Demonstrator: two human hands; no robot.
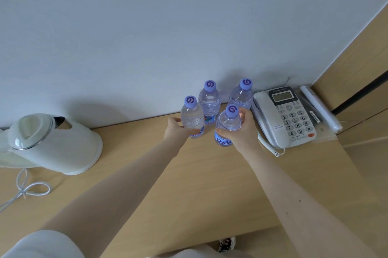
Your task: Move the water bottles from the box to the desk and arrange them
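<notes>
We see the left hand wrapped round the lower body of the front-left bottle, thumb on the far side & fingers curled across the label on the near side. The right hand grips the front-right bottle the same way from the other side, thumb over the blue label, fingers curled behind the shoulder. Both bottles stand upright w/ purple caps on; whether their bases touch the desk we can't tell, as the hands cover them. Just behind, near the wall, stand the back-left bottle & the back-right bottle, also upright & capped, so the 4 make a rough square, close together. The front-left one looks to touch the back-left one. Right of the group, just beside the right hand, lies a grey desk phone w/ its handset on the cradle & a coiled cord at the front. Beyond the phone, a rolled plastic sheet lies against the wooden side panel. Well apart on the left stands a white kettle, its white cord looped on the desk in front.
</notes>
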